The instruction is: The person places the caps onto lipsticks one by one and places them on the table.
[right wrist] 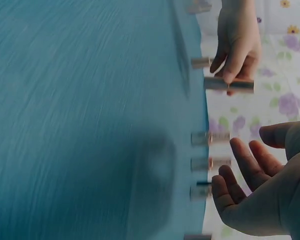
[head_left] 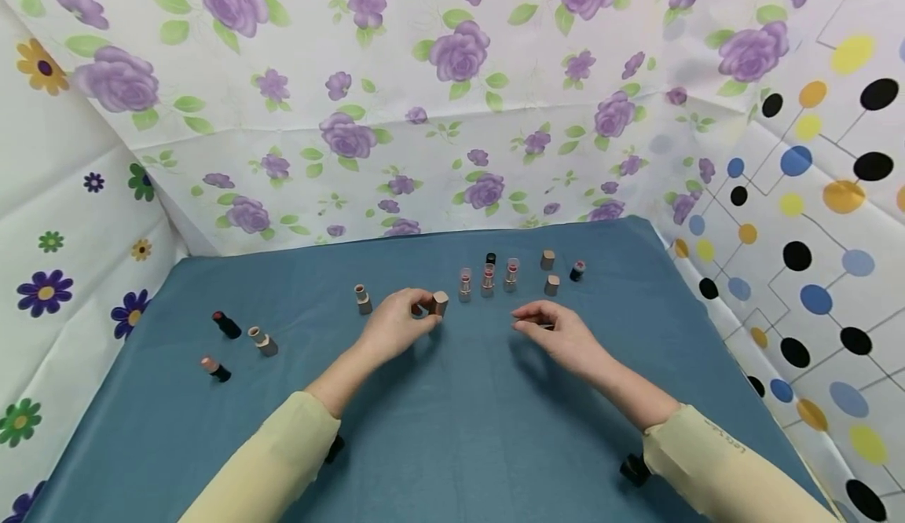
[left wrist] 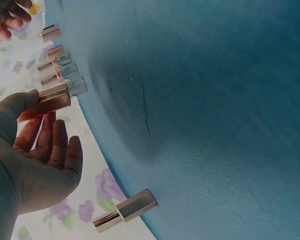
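Left hand (head_left: 396, 320) is pinching a coppery lipstick tube (head_left: 439, 305) between thumb and fingers, the others loosely curled. Right hand (head_left: 562, 336) is hovering empty, fingers softly curved, thumb apart. By my reading, I'm positioning the tube just left of three clear-topped lipsticks (head_left: 488, 281); the next move seems to be calling for a steady, upright grip and care around those neighbours. The tube is looking glossy, straight-sided, probably capped, standing near vertical. Whether its base is touching the blue tablecloth (head_left: 467, 413), I can't tell.

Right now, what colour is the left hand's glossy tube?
Glossy tube: coppery brown, best in left wrist view.
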The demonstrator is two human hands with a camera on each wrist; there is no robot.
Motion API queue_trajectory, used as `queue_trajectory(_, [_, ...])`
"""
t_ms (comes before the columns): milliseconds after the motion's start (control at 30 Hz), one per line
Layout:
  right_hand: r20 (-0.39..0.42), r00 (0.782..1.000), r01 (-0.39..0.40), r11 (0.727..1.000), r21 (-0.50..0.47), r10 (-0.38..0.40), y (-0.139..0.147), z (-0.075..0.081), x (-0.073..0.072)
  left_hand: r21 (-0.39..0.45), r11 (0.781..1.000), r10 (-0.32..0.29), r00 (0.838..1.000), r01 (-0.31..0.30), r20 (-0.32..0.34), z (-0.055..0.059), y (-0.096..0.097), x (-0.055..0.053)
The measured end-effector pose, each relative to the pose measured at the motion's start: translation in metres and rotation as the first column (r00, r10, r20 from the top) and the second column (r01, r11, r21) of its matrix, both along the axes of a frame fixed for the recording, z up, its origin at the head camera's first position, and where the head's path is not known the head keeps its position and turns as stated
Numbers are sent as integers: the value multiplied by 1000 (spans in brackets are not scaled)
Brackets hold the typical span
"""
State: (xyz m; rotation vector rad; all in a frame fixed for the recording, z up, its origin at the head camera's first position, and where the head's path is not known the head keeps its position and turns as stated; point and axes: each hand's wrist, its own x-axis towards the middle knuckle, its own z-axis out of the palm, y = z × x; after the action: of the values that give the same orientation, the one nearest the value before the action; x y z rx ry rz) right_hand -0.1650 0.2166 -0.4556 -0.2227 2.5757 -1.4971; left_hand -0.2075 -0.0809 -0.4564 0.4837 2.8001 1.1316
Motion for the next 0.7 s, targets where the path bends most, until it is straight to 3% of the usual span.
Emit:
queue_trajectory(100, [-72,997,-3,994,114,11,15,-2,-1,15,1000,11,1000,-11,-3,-3,1,-9])
queue_trajectory(267, [-187,982,36,950,310,24,32,-9,-1,22,999,23,1000,-23,-2,-7,4,-24])
queue_trajectory(500, [-221,975,73,940,334,3,42,-16,1,1,1000,25,1000,-25,-17,-12,7,-41])
queue_trajectory(700, [-226,974,84,934,347,-4,45,-16,3,9,1000,11,1000,-11,0,-17,11,-47])
